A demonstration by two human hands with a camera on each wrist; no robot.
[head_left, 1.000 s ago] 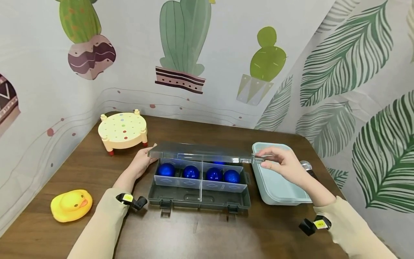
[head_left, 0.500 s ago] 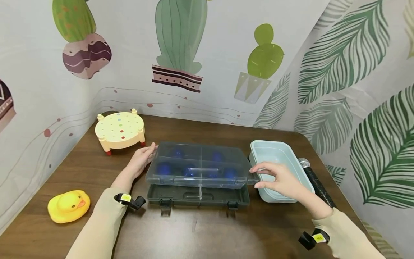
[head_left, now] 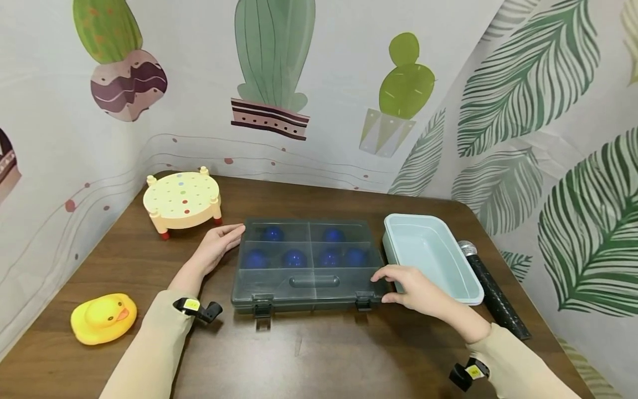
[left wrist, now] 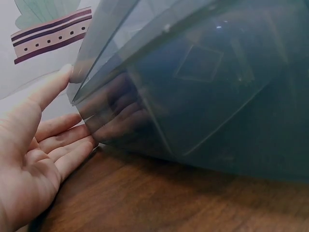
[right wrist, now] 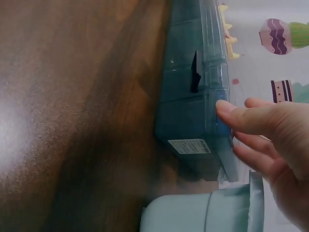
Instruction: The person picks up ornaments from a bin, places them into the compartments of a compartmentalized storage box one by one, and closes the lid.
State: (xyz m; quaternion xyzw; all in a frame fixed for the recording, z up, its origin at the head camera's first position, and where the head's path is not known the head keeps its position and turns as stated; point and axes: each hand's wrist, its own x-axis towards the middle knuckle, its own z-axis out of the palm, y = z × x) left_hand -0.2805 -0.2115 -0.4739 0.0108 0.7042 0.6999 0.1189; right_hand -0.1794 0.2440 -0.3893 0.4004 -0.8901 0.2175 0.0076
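Observation:
A translucent grey plastic storage box (head_left: 319, 281) lies in mid-table in the head view, its hinged lid down. Several shiny blue balls (head_left: 294, 258) show through the lid, spread over divided compartments. Two front latches (head_left: 262, 306) hang loose. At the box's back left corner is my left hand (head_left: 216, 246), its fairly straight fingers touching the side; the left wrist view puts the thumb (left wrist: 55, 87) higher, at the lid's edge. My right hand (head_left: 406, 285) holds the lid's front right corner, and in the right wrist view the thumb (right wrist: 236, 113) lies on its front edge.
Right of the box stands a light blue plastic tub (head_left: 432, 255), close beside it. A black microphone (head_left: 495, 291) lies beyond the tub. A yellow rubber duck (head_left: 103, 318) sits at the left, and a cream round toy table (head_left: 181, 199) stands behind it.
The lid has swung down toward the front, from raised to lying over the balls. My right hand has come down and forward with it; the left stays at the box's left side.

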